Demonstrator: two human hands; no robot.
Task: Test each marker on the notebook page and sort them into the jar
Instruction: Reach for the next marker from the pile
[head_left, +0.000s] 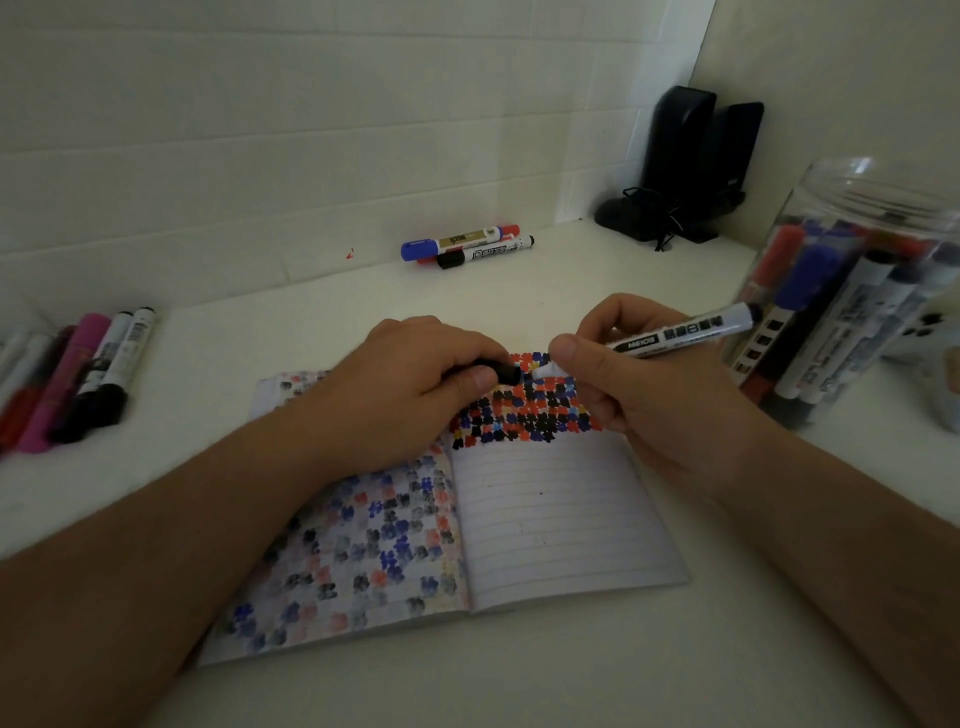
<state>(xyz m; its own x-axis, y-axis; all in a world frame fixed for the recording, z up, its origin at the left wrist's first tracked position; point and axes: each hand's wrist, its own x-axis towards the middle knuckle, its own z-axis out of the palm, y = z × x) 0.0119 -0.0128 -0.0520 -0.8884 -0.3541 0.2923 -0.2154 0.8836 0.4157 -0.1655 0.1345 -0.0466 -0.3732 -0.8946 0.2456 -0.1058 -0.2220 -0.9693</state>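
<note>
Mid-frame: right hand (631, 384) curled round a white marker (675, 335), tip down near the notebook (561, 519) page's coloured blots. Left hand (415, 369) gripping the black cap (506, 370), just beside the tip. Looks like testing or recapping; cannot tell which. Next, probably: cap on, then marker across to the jar (852, 291) at right of frame.
</note>
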